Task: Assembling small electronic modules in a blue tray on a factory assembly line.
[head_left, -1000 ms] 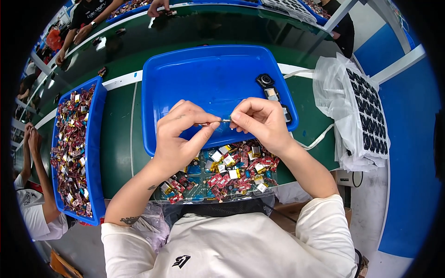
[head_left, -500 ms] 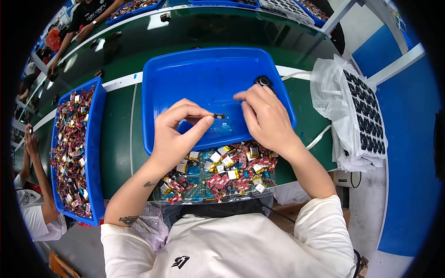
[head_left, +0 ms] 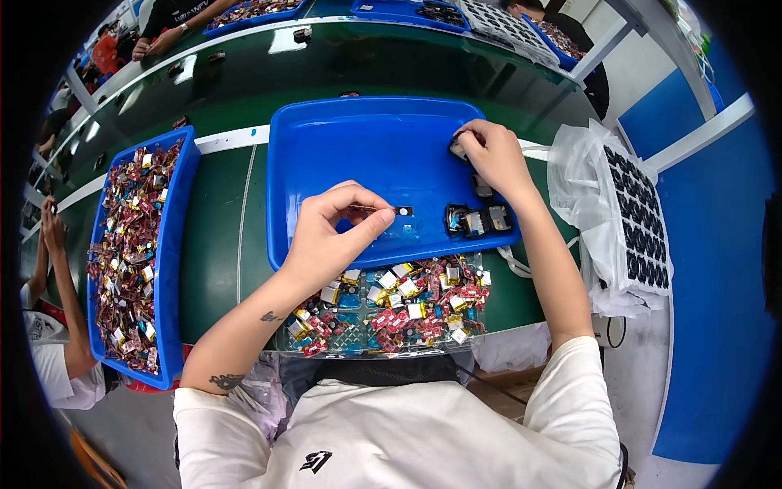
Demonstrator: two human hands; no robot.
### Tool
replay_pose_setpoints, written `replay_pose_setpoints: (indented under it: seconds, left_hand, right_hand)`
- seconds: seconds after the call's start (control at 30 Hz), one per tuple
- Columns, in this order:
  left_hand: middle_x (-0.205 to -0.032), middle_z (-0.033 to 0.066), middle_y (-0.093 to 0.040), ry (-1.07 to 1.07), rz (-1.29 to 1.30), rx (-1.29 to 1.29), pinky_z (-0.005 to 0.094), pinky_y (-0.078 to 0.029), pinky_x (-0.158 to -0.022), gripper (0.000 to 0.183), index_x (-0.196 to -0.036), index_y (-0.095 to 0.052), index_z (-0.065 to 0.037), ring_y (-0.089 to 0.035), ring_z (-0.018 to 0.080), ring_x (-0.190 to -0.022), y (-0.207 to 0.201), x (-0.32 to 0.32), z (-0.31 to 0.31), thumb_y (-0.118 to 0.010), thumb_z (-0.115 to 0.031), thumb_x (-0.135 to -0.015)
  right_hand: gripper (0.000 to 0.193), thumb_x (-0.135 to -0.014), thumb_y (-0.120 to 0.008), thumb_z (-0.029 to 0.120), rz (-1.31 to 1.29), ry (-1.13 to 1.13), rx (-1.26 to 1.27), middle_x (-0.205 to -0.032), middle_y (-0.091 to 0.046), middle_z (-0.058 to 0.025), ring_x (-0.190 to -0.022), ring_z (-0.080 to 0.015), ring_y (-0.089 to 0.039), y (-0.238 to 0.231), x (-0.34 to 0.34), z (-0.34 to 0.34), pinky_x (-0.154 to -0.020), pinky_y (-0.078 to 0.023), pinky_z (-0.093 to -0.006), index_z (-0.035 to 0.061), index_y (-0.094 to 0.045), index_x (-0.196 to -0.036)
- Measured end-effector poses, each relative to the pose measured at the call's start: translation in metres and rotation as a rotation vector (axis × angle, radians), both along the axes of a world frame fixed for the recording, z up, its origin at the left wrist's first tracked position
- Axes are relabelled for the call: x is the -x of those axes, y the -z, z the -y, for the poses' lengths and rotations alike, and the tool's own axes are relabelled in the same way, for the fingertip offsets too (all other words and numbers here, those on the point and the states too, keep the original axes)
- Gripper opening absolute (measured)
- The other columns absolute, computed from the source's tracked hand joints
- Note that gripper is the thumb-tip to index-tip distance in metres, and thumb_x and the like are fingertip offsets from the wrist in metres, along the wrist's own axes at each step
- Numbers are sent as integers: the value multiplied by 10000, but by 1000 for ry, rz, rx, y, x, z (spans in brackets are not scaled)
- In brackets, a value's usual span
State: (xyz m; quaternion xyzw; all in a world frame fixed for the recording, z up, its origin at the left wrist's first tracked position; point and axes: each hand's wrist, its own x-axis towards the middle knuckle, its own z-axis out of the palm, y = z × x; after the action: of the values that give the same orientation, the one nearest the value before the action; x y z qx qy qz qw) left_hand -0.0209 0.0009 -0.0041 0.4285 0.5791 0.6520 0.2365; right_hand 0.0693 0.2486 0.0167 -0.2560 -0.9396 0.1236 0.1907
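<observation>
Left hand (head_left: 338,232): your thumb and forefinger are clamped on a small slim strip (head_left: 403,211), its dark end, with a pale round spot, jutting out to the right of your fingertips.

Right hand (head_left: 495,159): your fingers are bent together, closed on a black housing (head_left: 458,145), beyond and to the right of your left fingers.

Blue tray (head_left: 350,151): shallow, rectangular, beneath the fingers of both your hands.

Further dark housings (head_left: 498,218): one just below your right fingers, others grouped in the tray to the right of your left fingertips.

Clear compartmented tray (head_left: 350,334): nearer your body than your left fingers; heaped with red circuit boards (head_left: 391,326) and silver-and-yellow cells (head_left: 408,287).

Blue bin (head_left: 181,196): long, well to the left of your left fingers; full of similar boards and cells.

Pack of round black parts (head_left: 639,216): well to the right of your right fingers, set in rows, with white wrapping (head_left: 574,175) along its near side.

Green tabletop (head_left: 212,253): under the trays, also reaching beyond your fingers.
</observation>
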Motion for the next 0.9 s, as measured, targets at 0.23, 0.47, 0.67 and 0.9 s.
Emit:
replay_pose_setpoints:
  seconds: [0.23, 0.47, 0.67, 0.9]
  left_hand:
    - [-731, 9, -609, -84, 109, 202, 201, -430, -616, 83, -808, -672, -9, -541, 67, -648, 1, 5, 1, -677, -91, -793]
    - [-945, 68, -630, -201, -209, -27, 251, -451, -705, 60, -787, -687, -33, -568, 127, -823, 0, 3, 1, -693, -85, -757]
    - [-1077, 92, -622, -176, -261, -11, 281, -459, -750, 59, -774, -690, -43, -530, 185, -986, -1, 1, 0, -694, -96, -749]
    - [-1097, 85, -637, -210, -409, 72, 321, -435, -833, 68, -763, -689, -40, -519, 222, -1016, -1, 0, 2, -680, -100, -734]
  right_hand:
    - [343, -926, -539, 128, -292, -412, 1231, -853, -545, -64, -760, -159, -643, -12, -12, 47, -652, -545, -239, 86, -485, -1261]
    - [140, -890, -574, 92, -226, -501, 1064, -829, -606, -38, -699, -85, -597, 5, -17, 85, -617, -506, -220, -12, -586, -983]
    - [211, -871, -568, 26, -159, -503, 1127, -897, -612, -68, -743, -99, -616, 3, -23, 100, -645, -530, -223, -34, -579, -1073]
    - [249, -861, -597, 49, -196, -456, 1144, -785, -646, -50, -657, -80, -618, 9, -23, 107, -588, -500, -209, -27, -590, -1098]
